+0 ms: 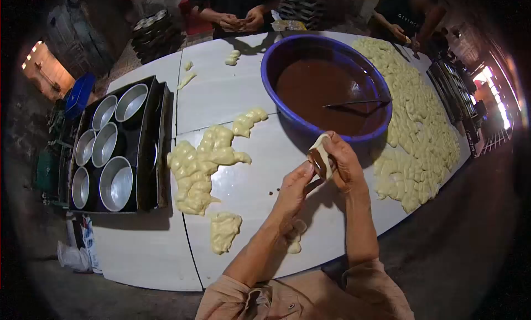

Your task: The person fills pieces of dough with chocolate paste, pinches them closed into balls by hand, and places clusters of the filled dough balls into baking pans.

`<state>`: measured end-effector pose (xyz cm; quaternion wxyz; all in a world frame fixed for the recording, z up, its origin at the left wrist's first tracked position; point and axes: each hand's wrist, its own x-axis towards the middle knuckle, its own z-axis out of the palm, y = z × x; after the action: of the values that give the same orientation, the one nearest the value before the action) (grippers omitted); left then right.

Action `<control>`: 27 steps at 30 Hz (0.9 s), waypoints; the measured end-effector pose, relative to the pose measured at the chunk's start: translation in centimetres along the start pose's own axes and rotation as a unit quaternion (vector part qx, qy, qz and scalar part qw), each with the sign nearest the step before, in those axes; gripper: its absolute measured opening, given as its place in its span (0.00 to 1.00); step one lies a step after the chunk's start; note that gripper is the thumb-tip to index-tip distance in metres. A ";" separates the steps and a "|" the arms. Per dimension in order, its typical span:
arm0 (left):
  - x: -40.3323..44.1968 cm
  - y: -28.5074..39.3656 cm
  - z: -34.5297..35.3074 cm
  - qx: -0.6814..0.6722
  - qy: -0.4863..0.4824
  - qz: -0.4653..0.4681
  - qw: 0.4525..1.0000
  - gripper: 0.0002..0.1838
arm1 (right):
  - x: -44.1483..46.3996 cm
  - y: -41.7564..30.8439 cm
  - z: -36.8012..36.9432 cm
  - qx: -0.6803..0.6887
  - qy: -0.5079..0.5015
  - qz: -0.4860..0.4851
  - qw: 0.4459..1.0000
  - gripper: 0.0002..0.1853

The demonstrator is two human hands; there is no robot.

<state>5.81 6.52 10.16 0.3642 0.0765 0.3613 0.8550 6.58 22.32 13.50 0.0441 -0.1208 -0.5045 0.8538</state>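
Observation:
In front of the tub, I hold a flattened piece of pale dough (327, 168) with dark brown filling (317, 161) on it. My left hand (293, 190) pinches its lower left edge. The fingers of my right hand (345, 162) close on its right side and top. Just beyond my hands stands a purple tub (269, 82) of brown filling, a thin dark stick (357, 103) resting in it. Left of my forearms lie clumped dough pieces (196, 168) and a separate flat dough patch (224, 231). A small dough piece (295, 247) is partly hidden by my left wrist.
At left, a black tray (124, 143) holds several round metal tins (115, 183). Many dough pieces (412, 132) cover the right side of the white table (149, 253). Across it, one person's hands (240, 22) work together; another person (401, 21) stands at far right.

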 end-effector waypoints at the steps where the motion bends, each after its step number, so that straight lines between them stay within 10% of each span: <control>1: -0.5 -0.1 -0.3 -0.024 0.018 -0.006 1.000 0.19 | -0.6 0.7 -0.1 0.012 0.010 0.002 1.000 0.08; 6: -2.3 0.2 -3.0 0.019 0.175 0.005 0.984 0.16 | -4.3 2.1 0.4 -0.046 -0.030 0.015 0.998 0.20; 9: -2.5 -0.3 -3.5 0.042 0.217 0.036 0.975 0.18 | -5.4 4.2 1.2 -0.285 -0.040 -0.138 0.948 0.36; 18: -3.0 -0.4 -1.7 0.187 0.203 0.141 0.951 0.22 | -5.9 6.6 3.1 -0.573 0.091 -0.355 0.733 0.11; 21: -2.3 1.0 -1.9 0.173 0.154 0.050 0.972 0.22 | -5.6 6.0 2.2 -0.398 0.064 -0.169 0.899 0.10; 27: -1.5 4.1 -2.9 0.173 0.109 -0.063 0.977 0.21 | -6.8 4.9 1.9 -0.339 -0.013 -0.170 0.925 0.15</control>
<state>3.44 1.91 11.06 0.3575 0.0218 0.5452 0.7580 12.87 16.99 11.22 0.1386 -0.0297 -0.7771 0.6132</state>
